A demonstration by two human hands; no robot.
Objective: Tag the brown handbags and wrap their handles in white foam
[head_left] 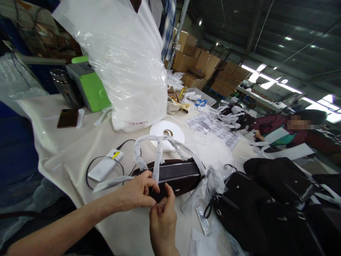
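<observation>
A black handbag (pixel 183 177) stands on the cloth-covered table, its two handles (pixel 159 156) wrapped in white film. My left hand (pixel 140 190) is at the bag's near left side, with thumb and fingers bent toward each other. Just below and to the right, my right hand (pixel 163 220) has its thumb and fingers curled close to the left thumb, the index finger pointing up. Whatever sits between the fingertips is too small or hidden to make out. Wrapping film (pixel 214 181) hangs at the bag's right end.
Behind the bag lie a white tape roll (pixel 176 140) and a big plastic-wrapped bundle (pixel 133 71). Leftward are a white power bank (pixel 105 166) with a cable, a phone (pixel 68 118) and a flask (pixel 65 87). Black bags (pixel 245 206) pile up at right; a person (pixel 282 131) sits beyond.
</observation>
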